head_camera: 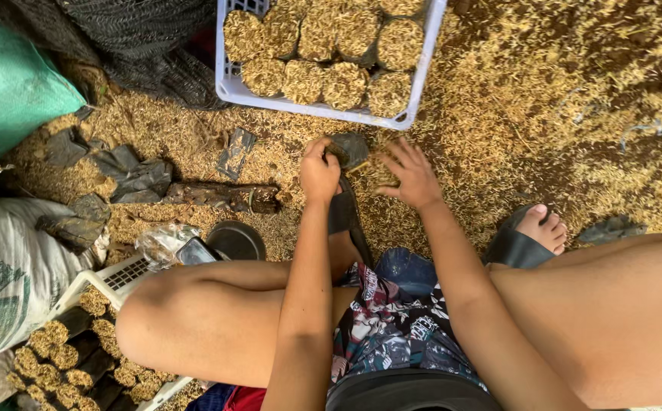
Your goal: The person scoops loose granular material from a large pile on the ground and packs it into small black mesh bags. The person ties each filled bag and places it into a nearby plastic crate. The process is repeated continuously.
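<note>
Your floor (544,99) is covered in loose yellow husk. On it sit a white crate (419,76) of filled pots, empty black bags (137,176), a dark round lid (236,240) and a green sack (7,84).

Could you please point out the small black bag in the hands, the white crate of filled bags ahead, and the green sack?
small black bag (350,148), head view, on its dark upper side.
white crate (232,87), head view, on its near left rim.
green sack (11,84), head view, on its woven side.

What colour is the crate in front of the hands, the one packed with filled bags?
White plastic crate, seen best in the head view.
</note>
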